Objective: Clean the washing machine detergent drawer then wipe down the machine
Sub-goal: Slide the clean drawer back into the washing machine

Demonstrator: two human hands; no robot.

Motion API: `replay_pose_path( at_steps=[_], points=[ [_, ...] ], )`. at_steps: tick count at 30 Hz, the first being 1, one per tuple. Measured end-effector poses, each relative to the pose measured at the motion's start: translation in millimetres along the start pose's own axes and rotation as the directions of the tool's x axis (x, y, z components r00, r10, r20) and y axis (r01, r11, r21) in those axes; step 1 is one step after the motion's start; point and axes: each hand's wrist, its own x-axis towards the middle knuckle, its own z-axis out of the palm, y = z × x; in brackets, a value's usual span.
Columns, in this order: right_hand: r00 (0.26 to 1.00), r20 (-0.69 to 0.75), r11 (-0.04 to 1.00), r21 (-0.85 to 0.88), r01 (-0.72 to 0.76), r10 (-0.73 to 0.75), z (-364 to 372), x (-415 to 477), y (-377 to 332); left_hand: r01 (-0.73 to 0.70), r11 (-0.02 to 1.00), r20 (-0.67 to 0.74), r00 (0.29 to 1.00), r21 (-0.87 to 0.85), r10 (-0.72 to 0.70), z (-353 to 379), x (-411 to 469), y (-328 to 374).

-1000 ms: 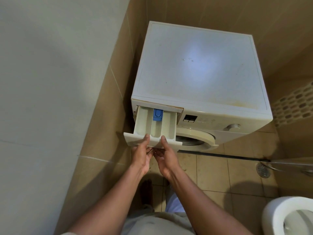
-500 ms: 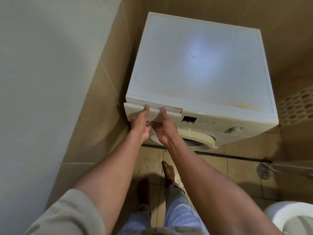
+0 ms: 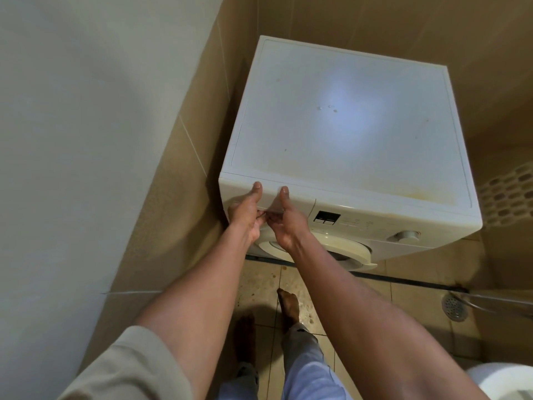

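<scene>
Drawer: one detergent drawer [image 3: 301, 203]. It is shut, and its front sits level with the front of the machine, at the top left corner.
Hands: two. The left hand [image 3: 245, 216] and the right hand [image 3: 286, 223] are side by side on the drawer front, very close together. Each thumb points up and lies flat on the front. The fingers curl in under its lower edge, so both hands hold the drawer.
Machine: one white washing machine [image 3: 346, 134]. It stands in a corner, with tan wall tiles to its left and behind it. Its top has a yellow-brown stain near the front edge, a few tiny drops in the middle and one bright patch of light.
Front parts: one small dark screen [image 3: 327, 217], one round knob [image 3: 406, 235] and one round door [image 3: 343, 251].
Floor: a tiled floor [image 3: 403, 298] with brown marks just in front of the machine, and one round drain [image 3: 455, 306] to the right.
Feet: two bare feet. One foot [image 3: 288, 304] is in the light and the other foot [image 3: 245, 333] is in shadow.
Toilet: one white toilet [image 3: 507, 382] in the bottom right corner.
Hard to see: the inside of the drawer is hidden. The fingertips are tucked away under the drawer front. The arms cover the left part of the door. The words next to the screen are too small to read. The toilet is cut off by the edge. A thin pipe [image 3: 504, 301] by the drain runs out of view on the right.
</scene>
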Motion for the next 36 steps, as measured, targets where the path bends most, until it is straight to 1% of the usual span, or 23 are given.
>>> replay_pose_path(
  at_steps=[5,10,14,18,21,26,31,36],
  points=[
    [1.000,-0.005,1.000,-0.004,-0.002,0.002,0,2,2,0.020,1.000,0.027,0.999,-0.007,-0.020,-2,2,3],
    [1.000,0.017,1.000,0.004,0.022,-0.022,-5,-6,14,0.008,1.000,0.019,1.000,-0.024,-0.008,-10,-4,-7],
    [0.998,-0.002,0.998,0.006,0.057,-0.056,-18,-21,35,-0.009,1.000,0.016,1.000,-0.007,0.009,-24,-30,-18],
    [1.000,-0.007,1.000,0.013,0.028,-0.028,-36,-47,57,0.013,1.000,0.005,1.000,0.010,-0.013,-43,-66,-32],
    [1.000,-0.002,1.000,-0.002,0.013,-0.013,-48,-71,69,0.018,1.000,-0.029,0.999,0.011,-0.017,-61,-88,-40],
    [1.000,0.025,1.000,-0.016,-0.007,0.007,-58,-96,85,0.031,1.000,-0.058,0.998,0.005,-0.030,-82,-109,-50],
    [1.000,0.002,1.000,-0.008,-0.008,0.008,-55,-91,82,0.029,1.000,-0.059,0.998,-0.010,-0.030,-78,-106,-50],
    [1.000,-0.018,0.999,0.037,0.003,-0.002,-42,-69,60,0.012,1.000,-0.058,0.998,-0.004,-0.012,-53,-85,-37]
  ],
)
